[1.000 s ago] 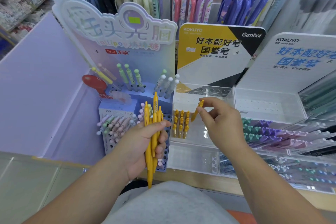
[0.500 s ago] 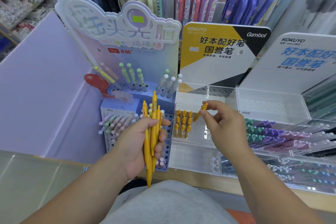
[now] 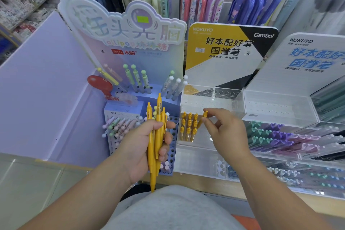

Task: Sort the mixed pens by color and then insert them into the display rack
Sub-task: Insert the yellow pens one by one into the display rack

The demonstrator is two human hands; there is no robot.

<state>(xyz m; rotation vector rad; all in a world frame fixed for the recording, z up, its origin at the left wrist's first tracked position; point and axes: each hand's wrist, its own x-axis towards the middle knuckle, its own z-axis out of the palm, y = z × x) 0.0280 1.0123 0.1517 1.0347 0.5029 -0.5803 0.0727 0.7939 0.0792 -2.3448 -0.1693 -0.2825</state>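
My left hand (image 3: 147,147) grips a bundle of yellow pens (image 3: 155,136), tips pointing down toward my lap. Just right of it stands the clear acrylic display rack (image 3: 211,99) under the yellow KOKUYO sign. Several yellow pens (image 3: 188,127) stand in its front left holes in three short rows. My right hand (image 3: 227,132) pinches one more yellow pen (image 3: 202,118) by its upper end, right beside those rows, with its lower part slanting down into the rack.
A lilac lollipop pen stand (image 3: 130,117) with pastel pens is to the left. Clear trays of green and purple pens (image 3: 276,132) lie to the right. Taller racks of dark, pink and blue pens (image 3: 205,0) stand behind. A wooden counter edge (image 3: 205,183) runs in front.
My right hand has lowered the single yellow pen from above the rack down to the right of the standing rows. The left hand's bundle has stayed in place.
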